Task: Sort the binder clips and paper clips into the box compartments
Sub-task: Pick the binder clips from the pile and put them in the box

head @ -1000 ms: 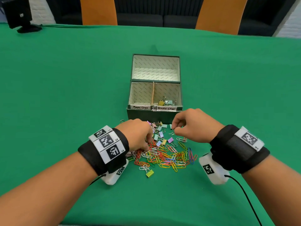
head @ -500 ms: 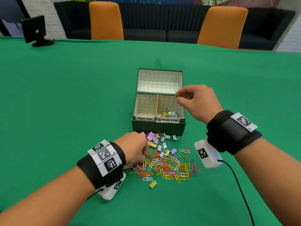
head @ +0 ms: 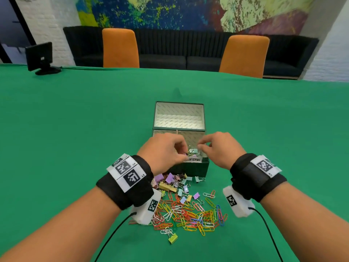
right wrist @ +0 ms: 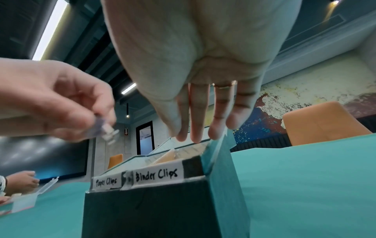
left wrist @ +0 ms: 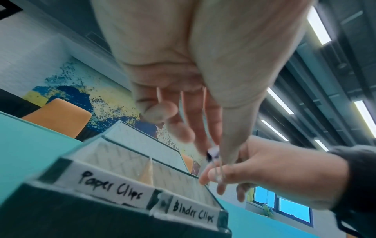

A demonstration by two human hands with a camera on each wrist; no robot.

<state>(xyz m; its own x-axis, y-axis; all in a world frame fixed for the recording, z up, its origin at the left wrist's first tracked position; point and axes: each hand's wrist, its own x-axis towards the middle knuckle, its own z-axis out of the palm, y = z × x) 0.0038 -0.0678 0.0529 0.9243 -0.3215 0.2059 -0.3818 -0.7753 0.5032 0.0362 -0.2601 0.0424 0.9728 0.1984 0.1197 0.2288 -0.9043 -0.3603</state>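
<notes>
A dark green box (head: 196, 169) with its lid open stands mid-table; its front compartments are labelled "Paper Clips" (left wrist: 109, 185) and "Binder Clips" (right wrist: 156, 175). My left hand (head: 186, 153) hovers over the box front and pinches a small purple binder clip (right wrist: 103, 127) between thumb and fingers. My right hand (head: 201, 145) hangs beside it over the binder-clip side, fingers (right wrist: 198, 122) straight and holding nothing. A few binder clips (head: 194, 152) lie in the right compartment. A mixed pile of coloured paper clips and binder clips (head: 188, 208) lies on the green cloth in front of the box.
A small monitor (head: 40, 57) stands at the table's far left, and two orange chairs (head: 120, 48) are behind the far edge. In the right wrist view, another person's hand (right wrist: 20, 181) rests by a clear plastic case (right wrist: 30, 199) at far left.
My left hand has lifted from the pile to above the box, bringing a binder clip. My right hand stays over the box, its fingers now straight and holding nothing. The head view has tilted up.
</notes>
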